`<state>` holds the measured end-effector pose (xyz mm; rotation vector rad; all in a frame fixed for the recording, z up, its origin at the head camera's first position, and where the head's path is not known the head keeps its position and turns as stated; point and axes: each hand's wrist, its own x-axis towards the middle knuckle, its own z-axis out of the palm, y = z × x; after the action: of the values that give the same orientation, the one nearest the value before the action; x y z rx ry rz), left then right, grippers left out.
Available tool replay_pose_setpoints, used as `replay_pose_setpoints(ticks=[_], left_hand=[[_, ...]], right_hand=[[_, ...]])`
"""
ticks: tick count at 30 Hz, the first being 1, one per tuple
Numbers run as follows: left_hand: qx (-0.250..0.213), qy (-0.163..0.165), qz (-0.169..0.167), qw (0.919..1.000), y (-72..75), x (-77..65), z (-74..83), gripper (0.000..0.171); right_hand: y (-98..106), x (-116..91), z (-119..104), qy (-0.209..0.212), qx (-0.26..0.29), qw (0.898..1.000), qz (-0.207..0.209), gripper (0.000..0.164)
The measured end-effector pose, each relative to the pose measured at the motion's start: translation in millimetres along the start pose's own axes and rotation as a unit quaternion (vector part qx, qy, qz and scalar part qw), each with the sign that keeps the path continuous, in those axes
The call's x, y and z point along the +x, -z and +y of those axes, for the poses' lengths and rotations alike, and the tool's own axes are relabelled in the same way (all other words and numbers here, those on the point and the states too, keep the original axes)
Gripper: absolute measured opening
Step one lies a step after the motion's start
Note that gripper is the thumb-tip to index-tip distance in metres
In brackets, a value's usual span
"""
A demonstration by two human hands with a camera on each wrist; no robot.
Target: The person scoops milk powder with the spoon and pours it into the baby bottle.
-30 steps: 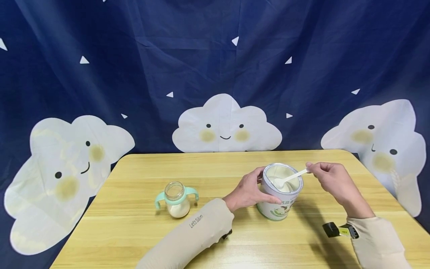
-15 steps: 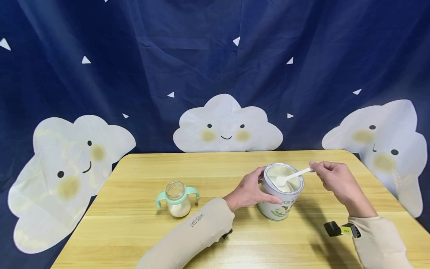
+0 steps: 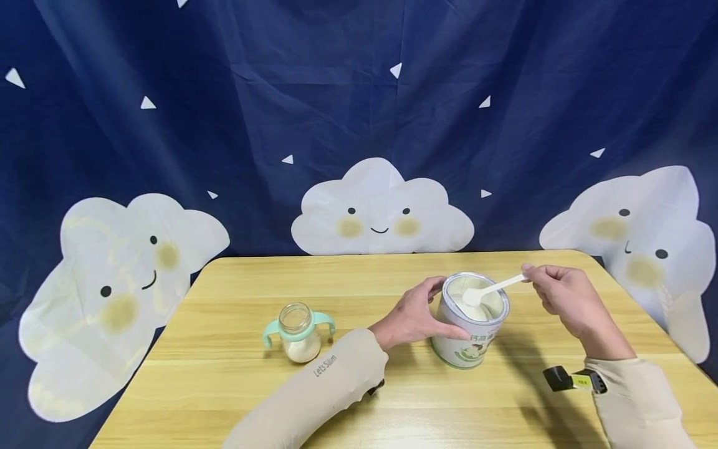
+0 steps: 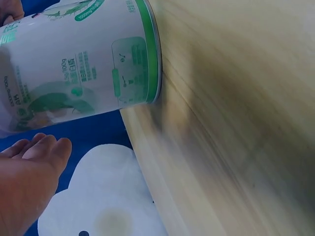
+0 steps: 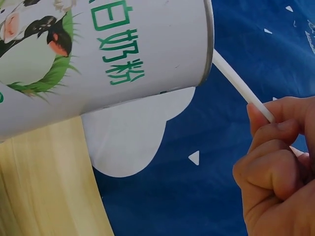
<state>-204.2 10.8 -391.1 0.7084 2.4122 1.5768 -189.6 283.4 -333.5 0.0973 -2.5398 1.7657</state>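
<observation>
An open milk powder can (image 3: pixel 464 349) with a white and green label stands upright on the table, pale powder inside. My left hand (image 3: pixel 412 317) holds it from the left, thumb across the front and fingers around the back. Between thumb and index finger, my right hand (image 3: pixel 565 298) pinches the handle end of a white scoop (image 3: pixel 503 284). The scoop's bowl is within the can's mouth, above the powder, and its handle slants up over the right rim. In the right wrist view, the handle (image 5: pixel 241 86) emerges past the can's rim and the other fingers are curled.
A baby bottle (image 3: pixel 301 348) with mint-green handles stands uncapped left of the can, with pale contents at its bottom. The wooden table (image 3: pixel 348 280) ends at a dark blue curtain (image 3: pixel 336 93) printed with clouds.
My right hand has drawn the scoop slightly up and to the right, lifting its bowl away from the powder. My left hand keeps its hold on the can.
</observation>
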Motion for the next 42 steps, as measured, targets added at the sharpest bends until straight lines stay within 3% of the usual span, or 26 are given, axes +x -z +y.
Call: replay_pose_setpoints(ticks=[7, 14, 42], left_hand=[[-0.006, 0.018, -0.004, 0.9998, 7.6, -4.1, 1.4, 0.101], [-0.014, 0.032, 0.001, 0.9994, 15.9, -10.3, 1.1, 0.100], [-0.024, 0.024, 0.006, 0.9994, 47.7, -28.9, -2.8, 0.099]], right_hand=[[-1, 0, -6, 0.009, 0.015, 1.000, -0.004, 0.044], [0, 1, -9, 0.012, 0.068, 0.998, -0.011, 0.038], [-15, 2, -21, 0.020, 0.114, 0.993, -0.014, 0.039]])
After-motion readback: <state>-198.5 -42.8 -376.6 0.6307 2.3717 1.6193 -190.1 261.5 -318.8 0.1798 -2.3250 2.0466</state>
